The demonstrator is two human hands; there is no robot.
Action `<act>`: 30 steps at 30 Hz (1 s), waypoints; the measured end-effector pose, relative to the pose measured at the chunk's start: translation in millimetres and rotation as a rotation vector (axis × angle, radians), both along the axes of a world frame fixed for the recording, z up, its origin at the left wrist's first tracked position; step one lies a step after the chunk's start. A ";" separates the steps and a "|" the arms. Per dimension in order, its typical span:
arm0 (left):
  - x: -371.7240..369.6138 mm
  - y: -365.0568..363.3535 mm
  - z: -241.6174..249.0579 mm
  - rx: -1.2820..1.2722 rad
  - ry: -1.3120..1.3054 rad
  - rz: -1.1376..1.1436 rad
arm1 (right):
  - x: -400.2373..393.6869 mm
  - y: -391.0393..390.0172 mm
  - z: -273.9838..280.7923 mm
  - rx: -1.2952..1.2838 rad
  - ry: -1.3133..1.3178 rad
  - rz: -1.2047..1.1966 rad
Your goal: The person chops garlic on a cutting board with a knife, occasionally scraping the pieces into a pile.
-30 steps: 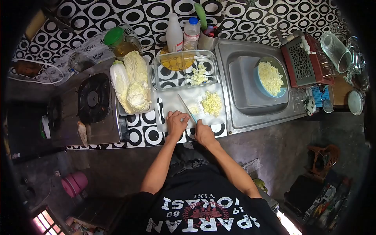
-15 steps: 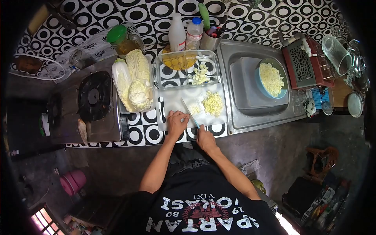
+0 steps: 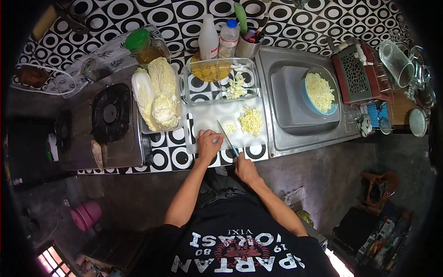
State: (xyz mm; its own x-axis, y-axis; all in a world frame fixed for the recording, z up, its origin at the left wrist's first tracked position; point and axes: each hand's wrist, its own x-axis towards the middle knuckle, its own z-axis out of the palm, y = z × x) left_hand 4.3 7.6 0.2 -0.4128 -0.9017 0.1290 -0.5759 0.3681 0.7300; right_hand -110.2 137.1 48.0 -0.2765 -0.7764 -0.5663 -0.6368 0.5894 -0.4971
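My right hand (image 3: 246,168) is wrapped around the light blue handle of a knife (image 3: 227,136). Its blade slants up and left over a translucent white cutting board (image 3: 203,115). On the board's near left part rests my left hand (image 3: 209,144), fingers curled and pinched together just left of the blade. What those fingers hold is mostly hidden; only a small pale bit shows. Finely chopped pale yellow pieces (image 3: 250,121) lie heaped right of the blade, with a smaller scatter beside it.
Behind the board stands a glass dish (image 3: 184,87) with pale sliced pieces. Left are napa cabbages (image 3: 161,92) in a container, then a stove (image 3: 124,152). A blue bowl (image 3: 310,104) of chopped pieces sits over the sink (image 3: 277,147). Bottles (image 3: 208,39) line the back.
The knife and my right hand have shifted slightly right and toward me, so the blade is farther from my left fingers. My left hand stays in place.
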 end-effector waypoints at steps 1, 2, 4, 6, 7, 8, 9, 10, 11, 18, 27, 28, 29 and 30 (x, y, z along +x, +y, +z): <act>0.2 0.0 0.1 0.005 -0.008 -0.005 | 0.8 1.5 -3.2 0.005 0.004 -0.016; 0.6 -0.2 0.3 0.005 -0.008 -0.010 | 1.2 0.9 -7.3 0.005 0.003 -0.021; 0.7 -0.7 0.6 0.000 0.007 -0.019 | 1.2 -6.0 -10.1 -0.012 -0.005 0.004; 1.2 -1.5 0.5 -0.014 0.006 -0.033 | 3.2 -17.4 -11.2 -0.052 0.017 -0.002; 1.4 -2.0 0.2 -0.027 0.005 -0.039 | 3.7 -23.8 -10.1 -0.091 0.040 -0.001; 1.3 -2.6 -0.1 -0.029 0.006 -0.048 | 2.6 -30.0 -8.6 -0.093 0.041 -0.009; 1.4 -2.9 -0.2 -0.028 0.013 -0.047 | 1.4 -35.9 -6.0 -0.097 0.047 0.016; 1.4 -3.1 -0.4 -0.027 0.020 -0.044 | 1.0 -38.6 -2.8 -0.101 0.054 0.043; 1.4 -3.4 -0.8 -0.027 0.021 -0.047 | 0.9 -38.7 1.0 -0.101 0.056 0.040; -0.1 -4.1 -2.6 0.043 0.042 -0.011 | 4.0 -8.2 11.0 0.034 0.021 -0.013; 2.9 -8.1 0.3 0.005 0.036 -0.089 | 16.6 -39.0 -1.7 -0.045 0.068 -0.069; 4.1 -9.2 0.4 0.007 0.040 -0.098 | 15.9 -43.5 -1.0 -0.050 0.072 -0.062; 4.9 -10.1 0.5 0.002 0.041 -0.108 | 16.2 -46.6 0.3 -0.055 0.077 -0.053; 4.6 -10.2 0.8 0.008 0.034 -0.107 | 16.3 -45.7 1.1 -0.059 0.079 -0.060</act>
